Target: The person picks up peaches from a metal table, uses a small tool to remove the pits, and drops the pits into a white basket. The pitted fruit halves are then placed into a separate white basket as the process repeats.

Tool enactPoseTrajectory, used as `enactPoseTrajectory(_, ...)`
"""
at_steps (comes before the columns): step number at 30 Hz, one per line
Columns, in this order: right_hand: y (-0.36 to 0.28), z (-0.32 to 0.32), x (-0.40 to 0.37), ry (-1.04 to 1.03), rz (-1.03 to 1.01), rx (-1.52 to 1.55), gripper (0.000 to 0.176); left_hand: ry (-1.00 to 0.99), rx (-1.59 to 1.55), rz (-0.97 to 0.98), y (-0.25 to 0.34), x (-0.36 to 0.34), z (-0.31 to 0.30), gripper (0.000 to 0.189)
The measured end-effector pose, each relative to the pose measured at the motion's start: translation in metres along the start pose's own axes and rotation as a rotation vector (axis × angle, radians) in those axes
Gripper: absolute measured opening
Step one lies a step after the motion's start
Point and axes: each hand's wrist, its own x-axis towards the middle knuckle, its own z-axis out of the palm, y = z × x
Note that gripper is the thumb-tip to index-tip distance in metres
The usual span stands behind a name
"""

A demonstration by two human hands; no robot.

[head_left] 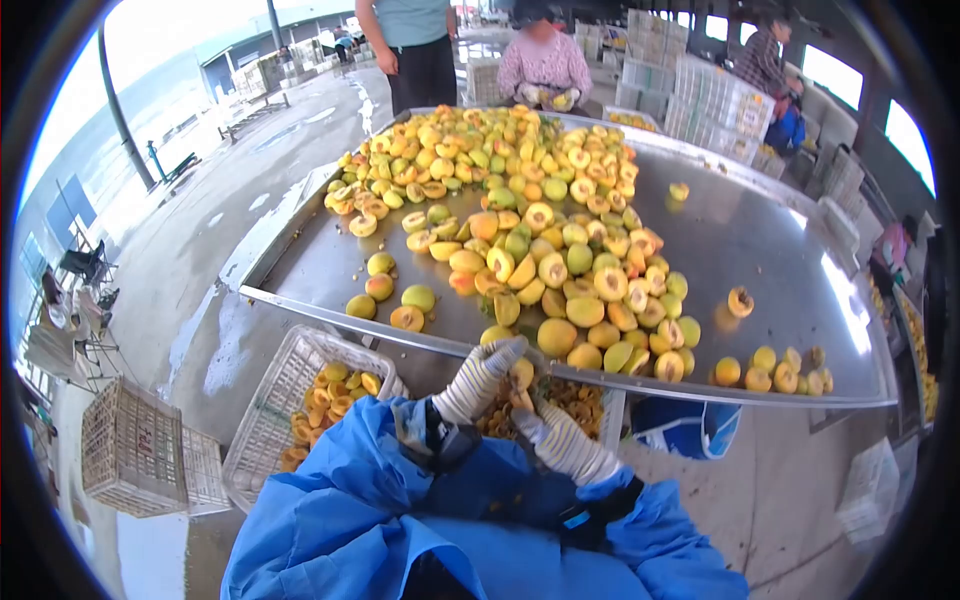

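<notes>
Both my hands wear striped, light-coloured gloves and meet at the near edge of a metal table (720, 240). My left hand (482, 380) has its fingers closed round a small piece of yellow fruit (521, 374). My right hand (565, 437) is just below and to the right, its fingers pressed together near the same piece; what they hold is too small to name. Beneath my hands is a crate of orange-brown fruit pieces (580, 400). Ahead lies a large heap of whole and halved yellow fruit (540, 240) on the metal table.
A white crate (262, 425) with fruit halves stands at the left, beside stacked crates (133, 450). A blue-and-white container (685, 427) sits under the table's right part. Across the table are a seated person (545, 65) in gloves and a standing person (415, 50).
</notes>
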Motion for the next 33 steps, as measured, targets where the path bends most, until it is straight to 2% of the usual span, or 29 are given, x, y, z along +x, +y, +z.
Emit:
enactPoseTrajectory(2, 0.015, 0.000, 0.007, 0.056, -0.166, -0.081, 0.037, 0.095, 0.010, -0.096, 0.004, 0.000, 0.005, 0.042)
enactPoseTrajectory(3, 0.009, 0.001, 0.000, -0.030, 0.082, 0.118, 0.037, 0.104, 0.016, -0.122, 0.009, 0.001, 0.008, 0.040)
enactPoseTrajectory(5, 0.002, 0.000, -0.001, -0.237, 0.224, 0.484, 0.039, 0.146, 0.048, -0.077, 0.019, -0.004, 0.019, 0.037)
enactPoseTrajectory(6, -0.001, 0.000, -0.003, -0.322, 0.271, 0.680, 0.040, 0.069, 0.243, 0.159, 0.012, -0.005, 0.014, 0.042)
enactPoseTrajectory(7, 0.003, 0.003, -0.001, -0.390, 0.270, 0.731, 0.046, 0.033, 0.422, 0.408, 0.005, -0.004, 0.009, 0.048)
enactPoseTrajectory(9, -0.016, 0.016, -0.016, -0.222, 0.157, 0.580, 0.048, 0.084, -0.032, 0.094, 0.015, -0.014, 0.023, 0.050)
enactPoseTrajectory(11, -0.009, 0.000, -0.007, -0.190, 0.221, 0.571, 0.049, 0.002, -0.043, 0.071, 0.018, -0.004, 0.032, 0.049)
enactPoseTrajectory(12, -0.009, -0.006, -0.003, -0.260, 0.207, 0.580, 0.050, 0.122, 0.149, 0.080, 0.011, 0.002, 0.026, 0.044)
enactPoseTrajectory(13, -0.013, 0.000, -0.006, -0.215, 0.205, 0.572, 0.050, 0.048, 0.182, 0.133, 0.004, 0.005, 0.011, 0.037)
enactPoseTrajectory(14, -0.017, -0.002, -0.008, -0.206, 0.195, 0.570, 0.041, 0.039, 0.053, 0.092, 0.004, 0.003, 0.014, 0.034)
enactPoseTrajectory(16, -0.013, 0.000, -0.009, -0.170, 0.205, 0.638, 0.039, 0.036, -0.207, 0.010, 0.005, 0.001, 0.020, 0.028)
enactPoseTrajectory(17, -0.011, 0.005, -0.008, -0.168, 0.173, 0.697, 0.038, 0.117, 0.069, 0.111, -0.010, 0.004, 0.008, 0.036)
enactPoseTrajectory(19, -0.005, 0.006, -0.006, -0.280, 0.155, 0.832, 0.037, 0.183, -0.297, 0.053, 0.011, -0.009, 0.041, 0.046)
enactPoseTrajectory(20, -0.006, 0.005, -0.005, -0.297, 0.172, 0.841, 0.036, 0.202, -0.300, 0.055, 0.009, -0.008, 0.040, 0.051)
enactPoseTrajectory(22, -0.007, 0.003, -0.007, -0.317, 0.182, 0.841, 0.036, 0.166, -0.321, 0.061, 0.008, -0.008, 0.037, 0.058)
enactPoseTrajectory(25, -0.010, 0.005, -0.009, -0.299, 0.187, 0.784, 0.035, 0.164, -0.347, -0.004, 0.015, -0.012, 0.041, 0.053)
enactPoseTrajectory(29, -0.008, 0.007, -0.012, -0.137, -0.027, 0.238, 0.038, 0.331, -0.512, -0.073, -0.001, 0.002, 0.019, 0.047)
enactPoseTrajectory(30, -0.018, 0.010, -0.020, -0.147, 0.003, 0.226, 0.043, 0.356, -0.575, -0.073, 0.002, -0.001, 0.022, 0.057)
enactPoseTrajectory(33, -0.022, -0.010, -0.032, -0.092, -0.069, 0.051, 0.051, 0.420, -0.539, 0.040, 0.019, -0.007, 0.021, 0.053)
